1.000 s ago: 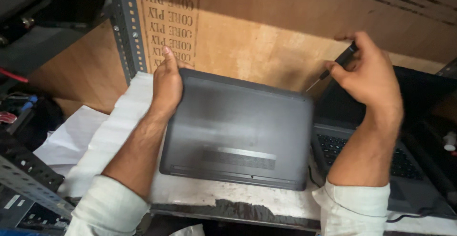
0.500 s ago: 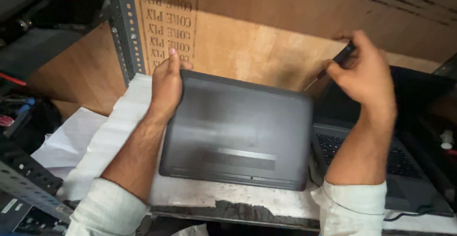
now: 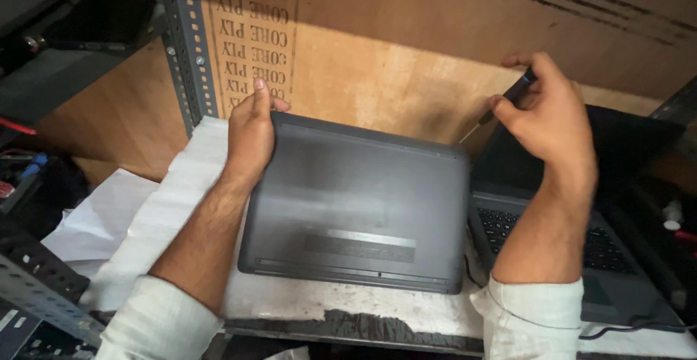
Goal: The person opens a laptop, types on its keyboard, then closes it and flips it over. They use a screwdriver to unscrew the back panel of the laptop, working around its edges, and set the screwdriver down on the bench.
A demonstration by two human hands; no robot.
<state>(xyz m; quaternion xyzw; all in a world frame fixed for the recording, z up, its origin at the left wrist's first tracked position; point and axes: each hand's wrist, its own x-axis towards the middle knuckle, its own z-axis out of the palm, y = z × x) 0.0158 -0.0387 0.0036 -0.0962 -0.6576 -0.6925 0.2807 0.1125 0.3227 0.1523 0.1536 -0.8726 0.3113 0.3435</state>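
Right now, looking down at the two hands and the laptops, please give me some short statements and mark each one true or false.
1. The left hand grips the far left corner of the closed grey laptop. True.
2. The right hand is empty. False: its fingers hold a screwdriver.
3. A second laptop stands open to the right of the grey one. True.
4. The grey laptop lies on bare metal. False: it lies on white foam sheet.
5. Both sleeves are black. False: they are light coloured.
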